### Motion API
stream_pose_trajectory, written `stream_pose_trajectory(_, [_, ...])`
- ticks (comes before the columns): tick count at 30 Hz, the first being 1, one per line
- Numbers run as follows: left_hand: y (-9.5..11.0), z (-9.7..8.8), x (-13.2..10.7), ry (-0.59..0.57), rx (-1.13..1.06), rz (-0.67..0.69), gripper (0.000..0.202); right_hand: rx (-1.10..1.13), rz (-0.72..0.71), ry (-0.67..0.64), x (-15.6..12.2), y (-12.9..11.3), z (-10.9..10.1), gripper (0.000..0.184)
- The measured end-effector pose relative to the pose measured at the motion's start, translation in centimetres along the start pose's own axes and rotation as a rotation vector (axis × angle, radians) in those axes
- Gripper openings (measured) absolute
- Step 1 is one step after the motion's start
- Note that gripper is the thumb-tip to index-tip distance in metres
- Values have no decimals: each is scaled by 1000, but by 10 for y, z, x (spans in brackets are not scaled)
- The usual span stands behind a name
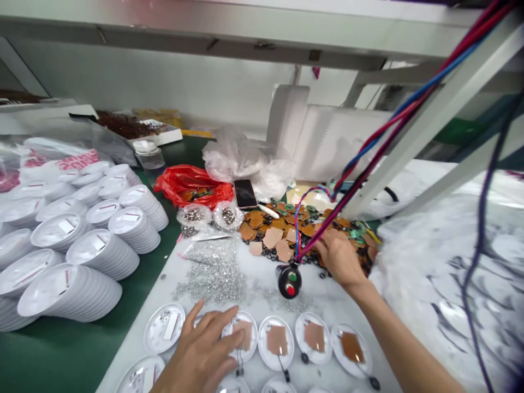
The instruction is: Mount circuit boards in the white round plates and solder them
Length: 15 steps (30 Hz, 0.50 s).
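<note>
A: Left grip (200,349)?
B: Fingers spread, low over the front row, nothing seen pinched. Fingertips are laid across a white plastic disc (254,335), and a brown square pad (244,334) is seen on that disc, partly covered.

A: Right grip (338,256)?
B: Fingers curled down onto a heap of loose brown pads (256,218), ahead of the left grip. Whether a pad is pinched cannot be told; the fingertips are hidden.

A: How much is done?
B: To the right of the left grip, pads are seated on three more discs, so four are counted with pads. Another disc (164,327), just left of the left grip, shows only a white label strip. Further discs are cut off at the lower frame edge, so their state is unclear. Many unused-looking discs are stacked in rows (102,245) on the green bench (49,360), left of both grips.

A: Anything else nearby?
B: A round black push-button unit (290,281) with red and blue wires lies just left of the right grip. Silver granules (213,275) are spread beyond the left grip.
</note>
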State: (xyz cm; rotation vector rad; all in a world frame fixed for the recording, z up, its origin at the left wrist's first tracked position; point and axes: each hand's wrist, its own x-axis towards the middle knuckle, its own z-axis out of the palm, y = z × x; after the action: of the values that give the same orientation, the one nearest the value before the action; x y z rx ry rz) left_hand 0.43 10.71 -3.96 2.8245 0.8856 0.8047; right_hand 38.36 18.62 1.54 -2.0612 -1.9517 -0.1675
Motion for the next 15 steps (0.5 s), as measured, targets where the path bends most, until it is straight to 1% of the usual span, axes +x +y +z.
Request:
stream_pose_trajectory(2, [0, 1, -1, 19, 4, 32, 30, 45, -2, 47, 5, -4, -2, 28])
stream_pose_trajectory(3, [1, 0, 0, 19, 6, 25, 30, 74, -13, 57, 9, -8, -2, 29])
stream_pose_trajectory(7, [11, -8, 5, -42, -4, -83, 31, 226, -81, 40, 27, -30, 5, 31])
stream_pose_trajectory(9, [16, -13, 7, -62, -17, -113, 34, 308, -64, 58, 29, -36, 2, 27])
stream_pose_trajectory(10, [18, -17, 8, -64, -23, -123, 37, 350, -36, 78, 26, -37, -2, 24])
stream_pose_trajectory(12, [20, -23, 6, -60, -35, -159, 39, 435, 37, 121, 14, -32, -18, 22])
stream_pose_trajectory(14, [23, -30, -1, -74, -65, -209, 37, 509, 114, 167, -7, -24, -40, 32])
stream_pose_trajectory(15, [24, -33, -5, -91, -86, -226, 35, 535, 148, 179, -20, -20, -51, 34])
